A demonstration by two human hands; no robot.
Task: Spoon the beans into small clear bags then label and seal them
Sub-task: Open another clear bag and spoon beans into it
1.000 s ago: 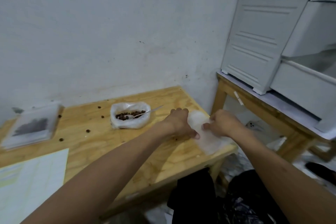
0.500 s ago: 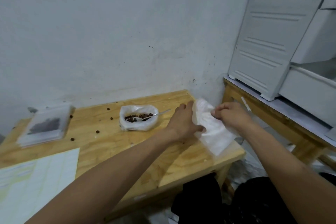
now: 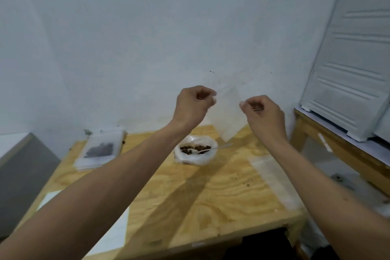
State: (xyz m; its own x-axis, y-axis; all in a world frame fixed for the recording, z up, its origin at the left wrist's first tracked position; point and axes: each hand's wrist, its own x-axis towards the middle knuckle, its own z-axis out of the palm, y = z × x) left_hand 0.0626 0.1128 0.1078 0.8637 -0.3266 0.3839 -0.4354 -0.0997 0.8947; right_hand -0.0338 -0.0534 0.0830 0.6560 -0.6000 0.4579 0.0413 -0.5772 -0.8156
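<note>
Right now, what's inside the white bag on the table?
Inside the white bag: dark beans and a spoon, bowl among them, handle sticking out over the rim to the right. How deep the beans go is hidden by the bag's wall.

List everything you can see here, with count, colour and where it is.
clear bag: one, see-through, held up between both hands
bean bag: one, white, open, brown beans inside, mid table
spoon: one, pale, resting in the bean bag
filled bags: a stack, clear with dark contents, table's far left
empty bags: clear, flat on table's right side
paper: white, table's near left
table: one, light wood
cabinet: white, far right
left hand: pinching bag's top edge
right hand: pinching bag's other edge
</note>
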